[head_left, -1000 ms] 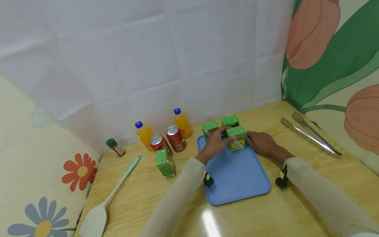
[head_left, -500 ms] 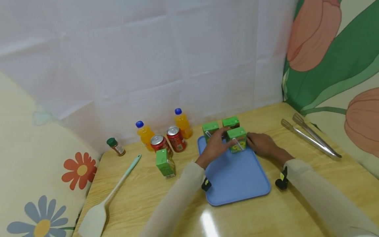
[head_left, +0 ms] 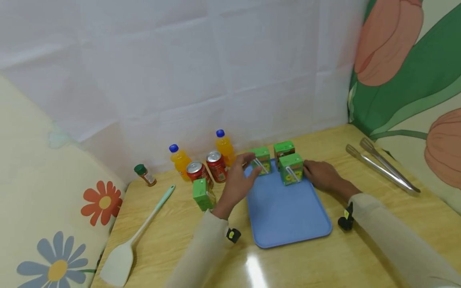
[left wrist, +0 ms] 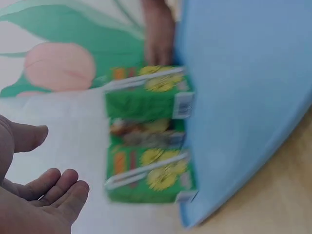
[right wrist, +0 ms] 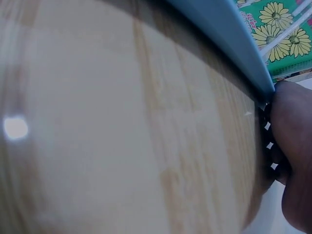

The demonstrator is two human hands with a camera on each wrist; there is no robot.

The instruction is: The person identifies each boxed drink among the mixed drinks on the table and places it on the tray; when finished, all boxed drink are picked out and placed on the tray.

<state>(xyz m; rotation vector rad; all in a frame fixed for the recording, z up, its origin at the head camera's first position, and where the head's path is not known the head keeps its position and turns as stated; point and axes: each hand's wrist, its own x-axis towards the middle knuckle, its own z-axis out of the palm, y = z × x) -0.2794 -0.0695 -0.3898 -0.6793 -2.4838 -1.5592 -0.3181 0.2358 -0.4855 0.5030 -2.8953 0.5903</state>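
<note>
My left hand [head_left: 237, 180] is raised at the blue tray's [head_left: 288, 216] left side, near a green juice box [head_left: 265, 163]. In the left wrist view its thumb and fingers [left wrist: 53, 187] are apart, with nothing between them. At the tray's right rim, my right hand [head_left: 322, 175] grips the edge with bent fingers, its thumb at the rim in the right wrist view; its far fingers are partly hidden. Just beside it on the tray stands another green juice box [head_left: 291, 170] with a straw. A third juice box [head_left: 282, 148] is behind that one.
Left of the tray are a fourth green juice box [head_left: 203, 195], red soda cans [head_left: 216, 167], orange drink bottles [head_left: 181, 162] and a green-capped spice jar [head_left: 145, 176]. A white spatula [head_left: 119, 262] lies at the left, metal tongs [head_left: 381, 168] at the right. A white sheet [head_left: 216, 80] hangs behind.
My left hand has let go of the front right juice box and moved left, past the left box. The right hand has stayed at the tray's edge.
</note>
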